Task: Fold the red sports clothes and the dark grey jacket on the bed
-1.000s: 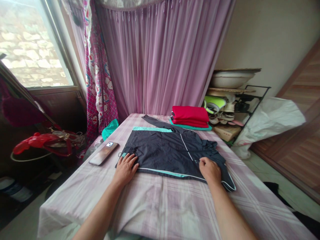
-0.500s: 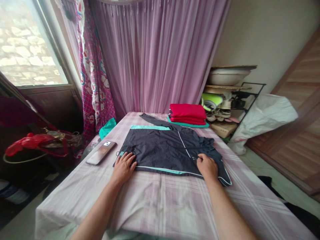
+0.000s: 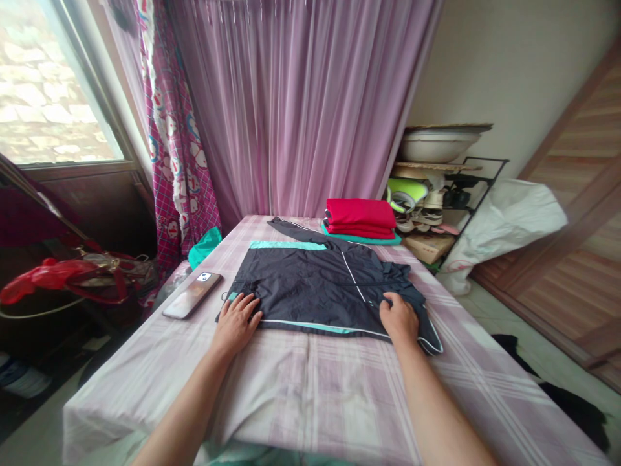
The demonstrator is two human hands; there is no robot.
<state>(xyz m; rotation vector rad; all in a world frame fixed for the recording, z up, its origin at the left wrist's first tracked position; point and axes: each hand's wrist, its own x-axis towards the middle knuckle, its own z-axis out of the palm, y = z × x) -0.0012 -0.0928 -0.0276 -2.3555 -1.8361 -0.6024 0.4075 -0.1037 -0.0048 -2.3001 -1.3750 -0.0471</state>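
A dark navy jacket (image 3: 315,285) with teal trim and white piping lies partly folded on the table with a pink checked cloth (image 3: 310,388). My left hand (image 3: 236,321) rests flat, fingers spread, on the jacket's near left corner. My right hand (image 3: 398,318) sits on the near right edge by the zipper, its fingers curled into the fabric. One sleeve stretches toward the far end of the table.
A phone (image 3: 193,295) lies left of the jacket. A stack of folded red and teal clothes (image 3: 361,221) sits at the far right of the table. Purple curtains hang behind, a shoe rack (image 3: 441,207) and white sack (image 3: 504,220) stand to the right, red bags (image 3: 72,278) to the left.
Both hands stay on the jacket's near edge and have hardly shifted. The view has tilted slightly, so everything sits a little higher and further left.
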